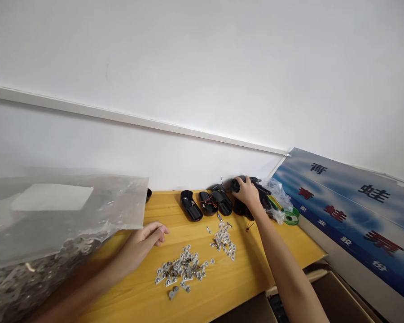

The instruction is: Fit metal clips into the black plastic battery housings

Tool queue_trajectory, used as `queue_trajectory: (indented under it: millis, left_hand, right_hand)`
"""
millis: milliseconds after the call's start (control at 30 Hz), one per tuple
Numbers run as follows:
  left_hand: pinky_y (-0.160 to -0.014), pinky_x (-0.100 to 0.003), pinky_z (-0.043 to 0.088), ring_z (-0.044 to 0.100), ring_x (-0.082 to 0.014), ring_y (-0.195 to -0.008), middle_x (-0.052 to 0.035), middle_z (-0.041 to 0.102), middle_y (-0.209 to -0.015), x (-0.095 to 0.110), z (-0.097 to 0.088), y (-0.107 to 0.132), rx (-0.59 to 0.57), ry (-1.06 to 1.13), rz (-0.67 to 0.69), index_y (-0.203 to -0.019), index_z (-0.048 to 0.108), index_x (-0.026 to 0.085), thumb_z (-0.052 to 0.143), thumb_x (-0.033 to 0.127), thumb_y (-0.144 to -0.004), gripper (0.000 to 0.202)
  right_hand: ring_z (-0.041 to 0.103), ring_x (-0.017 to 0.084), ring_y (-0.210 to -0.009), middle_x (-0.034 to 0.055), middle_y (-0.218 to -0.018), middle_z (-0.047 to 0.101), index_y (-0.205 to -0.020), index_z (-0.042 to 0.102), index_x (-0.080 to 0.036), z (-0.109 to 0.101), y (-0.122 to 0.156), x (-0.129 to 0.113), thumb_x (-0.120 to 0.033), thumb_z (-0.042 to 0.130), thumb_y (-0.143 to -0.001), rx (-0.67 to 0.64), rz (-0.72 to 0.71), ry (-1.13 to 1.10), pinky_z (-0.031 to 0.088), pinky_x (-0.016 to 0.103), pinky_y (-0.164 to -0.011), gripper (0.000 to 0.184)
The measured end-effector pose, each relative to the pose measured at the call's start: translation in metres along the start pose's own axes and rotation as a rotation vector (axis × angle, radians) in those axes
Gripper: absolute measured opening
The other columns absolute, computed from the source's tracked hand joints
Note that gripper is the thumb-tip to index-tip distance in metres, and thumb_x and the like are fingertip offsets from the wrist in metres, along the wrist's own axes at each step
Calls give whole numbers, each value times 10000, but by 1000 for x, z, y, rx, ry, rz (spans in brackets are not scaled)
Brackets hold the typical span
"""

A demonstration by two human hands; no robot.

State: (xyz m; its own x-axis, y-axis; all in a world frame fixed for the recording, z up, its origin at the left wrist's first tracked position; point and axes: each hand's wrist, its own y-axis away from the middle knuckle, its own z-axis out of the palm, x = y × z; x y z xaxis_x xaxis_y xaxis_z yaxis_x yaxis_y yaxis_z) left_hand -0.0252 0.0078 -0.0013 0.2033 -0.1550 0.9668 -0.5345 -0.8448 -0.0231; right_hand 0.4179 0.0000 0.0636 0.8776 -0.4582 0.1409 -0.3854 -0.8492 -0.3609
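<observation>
My right hand (246, 192) reaches to the back of the yellow wooden table (242, 278) and closes over a black plastic part (252, 197) in a pile by the wall. My left hand (144, 242) rests on the table with fingers stretched out, holding nothing, beside a clear plastic bag (54, 224) full of small metal pieces. Between the hands lie two scatters of small silver metal parts (183, 269) (224, 237). Three black oval shells (207, 204) lie in a row near the wall.
A white wall with a horizontal strip runs behind the table. A blue sign board (350, 215) with red and black characters leans at the right. A green roll (291, 218) and crumpled clear plastic (278, 193) lie by the black pile. Cardboard boxes (340, 296) stand below the table's edge.
</observation>
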Motion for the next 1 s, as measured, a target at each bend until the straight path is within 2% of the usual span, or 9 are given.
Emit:
queue_trajectory:
  millis: [133,233,367,500,633,800,867,1000]
  left_hand:
    - [-833,-365,533,642,-246,-839,-49,655,-834,0,0,-1,3,-3,-2,-909,727,224,551,714,-900,521]
    - [-833,-374,542,642,-253,-832,-54,663,-825,4,0,-1,12,-1,-7,-899,734,224,569,733,-871,535]
    - [-841,-382,546,642,-262,-837,-55,662,-823,8,1,0,8,-13,-3,-879,733,228,567,763,-854,561]
    - [-843,-387,545,640,-267,-838,-58,666,-827,8,1,0,7,-18,-7,-880,734,231,562,785,-851,581]
    - [-830,-382,545,637,-270,-829,-60,660,-818,6,1,0,14,-21,-16,-878,737,224,566,802,-834,604]
    - [-813,-375,540,629,-265,-811,-58,654,-804,9,0,1,23,-32,-19,-855,729,223,565,796,-835,597]
    - [-808,-375,543,626,-265,-805,-60,652,-800,11,0,1,16,-28,-21,-853,733,226,574,787,-832,584]
    - [-808,-366,547,629,-265,-814,-60,660,-808,12,-1,0,10,-28,-24,-846,733,236,578,773,-836,559]
  right_hand:
    - [563,417,-1367,272,-1616,423,-1594,471,-216,1,1,3,-356,624,-993,65,-35,4,513,464,-1056,637]
    - [479,408,-1461,257,-1639,415,-1607,453,-205,2,3,8,-324,619,-996,70,-73,-6,479,461,-1126,644]
    - [404,405,-1537,245,-1701,336,-1637,405,-226,0,4,16,-256,657,-966,22,-121,-8,499,451,-1112,718]
    - [320,485,-1569,276,-1743,230,-1631,398,-210,-4,-1,16,-238,735,-900,-26,-108,19,494,518,-1097,805]
    - [355,501,-1520,266,-1704,317,-1580,448,-193,-5,-14,11,-335,753,-888,-46,-110,39,491,587,-1071,769]
    - [491,415,-1407,256,-1530,523,-1509,501,-129,-3,-26,7,-335,771,-868,-22,-152,29,472,493,-1109,725]
    - [496,409,-1407,258,-1518,534,-1494,513,-120,-4,-26,7,-304,779,-867,-20,-167,29,474,464,-1113,706]
    - [450,418,-1466,262,-1614,451,-1540,469,-125,-5,-17,13,-244,706,-928,-1,-199,47,499,453,-1098,666]
